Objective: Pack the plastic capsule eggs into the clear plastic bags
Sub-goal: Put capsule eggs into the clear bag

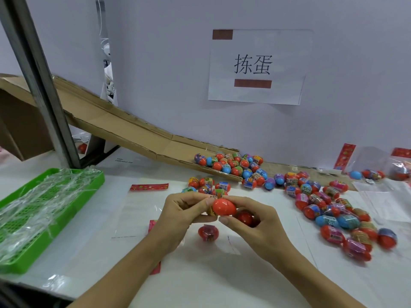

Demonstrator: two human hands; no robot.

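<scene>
Capsule eggs: one orange egg (224, 207) pinched between left hand (184, 215) and right hand (251, 221) above a clear plastic bag (142, 210) on the desk (222, 283). Right grip also cups a second red egg (244, 218). Loose pile (333, 210) remains; packing judged early.

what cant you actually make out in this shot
All head view:
- Second red egg: mostly hidden behind the right hand, so its wrap is unclear.
- Held egg: its far end is covered by the left hand fingers.
- Eggs at right: motion-blurred, labels unreadable.
- Bags by the right edge: cut off by the frame, contents uncertain.
- Item behind the metal post: too small to identify.
</scene>
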